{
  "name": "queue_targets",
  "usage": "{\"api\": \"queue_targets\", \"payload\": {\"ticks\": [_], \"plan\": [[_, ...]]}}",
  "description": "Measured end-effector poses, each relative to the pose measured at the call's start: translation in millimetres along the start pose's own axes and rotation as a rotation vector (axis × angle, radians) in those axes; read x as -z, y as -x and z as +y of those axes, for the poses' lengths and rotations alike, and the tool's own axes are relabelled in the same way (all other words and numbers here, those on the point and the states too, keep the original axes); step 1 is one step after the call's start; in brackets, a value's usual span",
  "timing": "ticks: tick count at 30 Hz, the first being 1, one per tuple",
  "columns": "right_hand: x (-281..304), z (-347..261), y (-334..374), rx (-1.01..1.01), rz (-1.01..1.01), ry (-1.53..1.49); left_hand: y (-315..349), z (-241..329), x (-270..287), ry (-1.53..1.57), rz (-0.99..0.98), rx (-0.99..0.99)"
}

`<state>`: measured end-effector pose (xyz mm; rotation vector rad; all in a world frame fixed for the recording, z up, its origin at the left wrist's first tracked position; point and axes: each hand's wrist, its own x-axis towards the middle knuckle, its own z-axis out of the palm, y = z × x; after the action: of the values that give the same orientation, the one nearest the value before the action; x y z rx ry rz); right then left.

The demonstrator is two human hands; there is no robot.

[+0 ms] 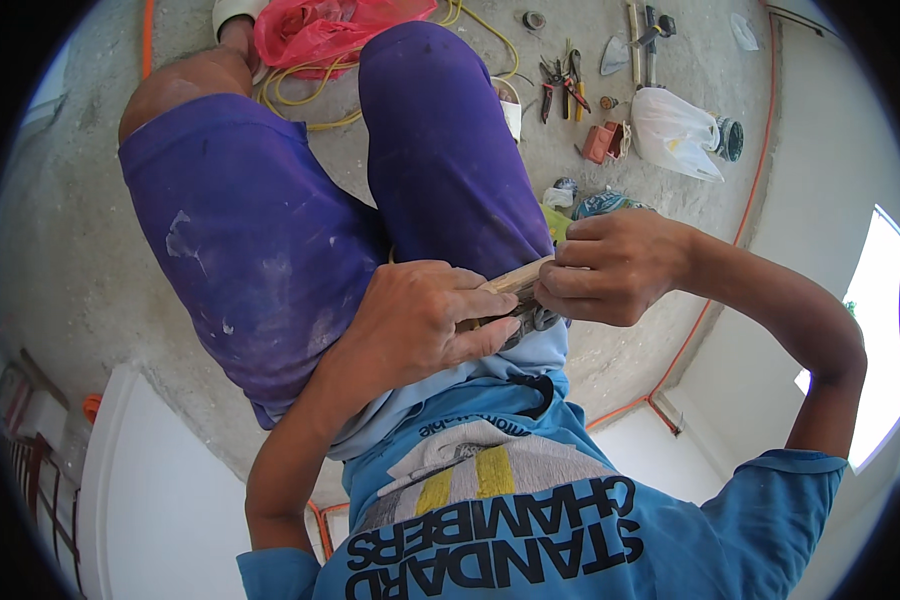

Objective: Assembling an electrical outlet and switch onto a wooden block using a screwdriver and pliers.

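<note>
Close to my waist, both hands are closed around a pale wooden piece (517, 279). My left hand (420, 315) grips it from the left, with thumb and fingers pinched at its lower side. At the other end, my right hand (615, 268) has its fingers curled over the wood. A dark grey object (542, 321), perhaps metal, shows just beneath the wood between the hands. Fingers cover most of it, so its kind cannot be made out. My legs, in purple shorts (440, 140), are bent in front of me.
On the concrete floor ahead lie pliers (576, 85), a trowel (615, 55), a red box (600, 143) and a white plastic bag (670, 130) beside a can (730, 140). A red bag (315, 30) and yellow cord (283, 95) lie near my foot. Orange conduit (750, 215) follows the right wall.
</note>
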<state>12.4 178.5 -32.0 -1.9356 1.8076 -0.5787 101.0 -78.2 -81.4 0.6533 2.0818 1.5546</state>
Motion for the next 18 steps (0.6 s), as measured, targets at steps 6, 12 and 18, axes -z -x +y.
{"api": "queue_targets", "payload": {"ticks": [6, 12, 18], "plan": [[5, -4, -14, -0.403, -0.092, -0.383, -2, -2, -3, -0.015, 0.004, -0.017], [17, -10, -37, -0.994, -0.407, -0.675, -4, -2, -10, -0.158, 0.116, -0.197], [23, -6, -10, -0.776, -0.147, -0.501, -3, -2, -7, -0.128, 0.050, -0.098]]}}
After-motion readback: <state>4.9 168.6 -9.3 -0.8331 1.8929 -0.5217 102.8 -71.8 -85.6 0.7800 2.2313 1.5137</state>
